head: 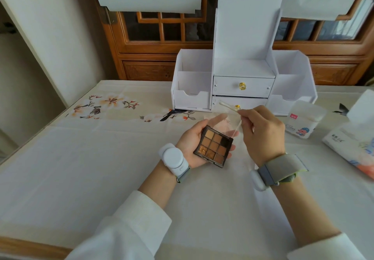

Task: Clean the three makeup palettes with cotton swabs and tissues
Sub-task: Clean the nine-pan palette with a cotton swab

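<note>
A person appears to be at the swab step on one makeup palette [213, 145], which lies open with nine pans in the left hand [190, 144] above the worktop [101, 168], held by fingers curled under and round its case. The right hand [261, 134] pinches a cotton swab [228, 106] between closed fingers [249, 115], its tip raised beyond the palette and not touching it. Next, I judge, the tip must come down lightly onto the narrow ridges between pans; no other palette is visible.

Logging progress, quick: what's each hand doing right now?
Left hand: holding the open eyeshadow palette.
Right hand: pinching a cotton swab.
</note>
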